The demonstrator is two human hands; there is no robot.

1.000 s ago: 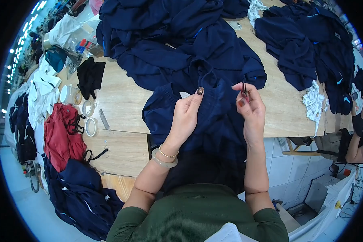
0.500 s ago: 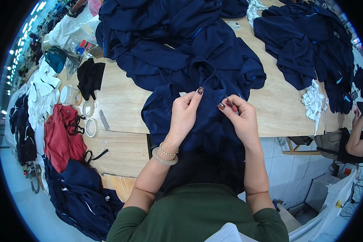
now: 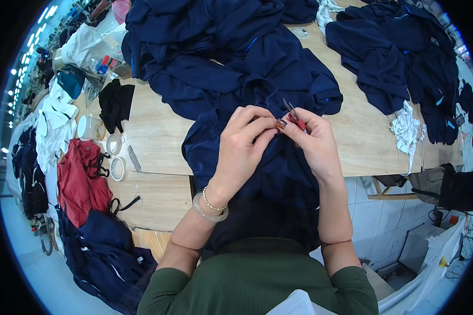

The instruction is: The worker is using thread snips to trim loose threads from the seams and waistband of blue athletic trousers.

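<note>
You have two hands in view, your left hand (image 3: 243, 144) and your right hand (image 3: 312, 144), and one small pair of thread snips (image 3: 293, 113) between them. One navy garment (image 3: 263, 168) lies under them; two heaps of navy garments (image 3: 220, 42) (image 3: 404, 52) sit on the one wooden table (image 3: 157, 131), their pieces too tangled to count. You can count two tape rolls (image 3: 119, 168) (image 3: 113, 144), one black cloth (image 3: 115, 104), one red garment (image 3: 81, 178), one white rag (image 3: 404, 128), and two bracelets (image 3: 211, 207) on your left wrist

Bright even light, sharp centre, fisheye-bent edges
</note>
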